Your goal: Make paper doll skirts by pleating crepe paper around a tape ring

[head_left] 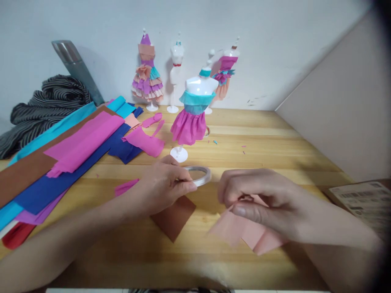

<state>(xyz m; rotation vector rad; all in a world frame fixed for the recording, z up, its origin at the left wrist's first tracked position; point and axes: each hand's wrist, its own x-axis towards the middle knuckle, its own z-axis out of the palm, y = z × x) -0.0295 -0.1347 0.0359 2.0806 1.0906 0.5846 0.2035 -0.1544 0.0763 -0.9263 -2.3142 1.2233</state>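
Observation:
My left hand [165, 183] pinches a narrow roll of clear tape [207, 177] between thumb and fingers, above the wooden table. Under that hand lies a brown paper square [174, 217]. To the right, my right hand [256, 195] has its thumb and fingers closed on a pleated piece of light pink paper [256, 236], which hangs below the fingers and looks slightly blurred. Behind the tape stands a small white mannequin [201, 85] wearing a teal top and a magenta gathered skirt [189, 126].
Three more mannequins, one in a layered dress [147, 81], stand by the wall. Coloured paper sheets [88, 138], a striped cloth [51, 101] and a bottle [77, 69] are at left. A labelled cardboard box [363, 199] is at right.

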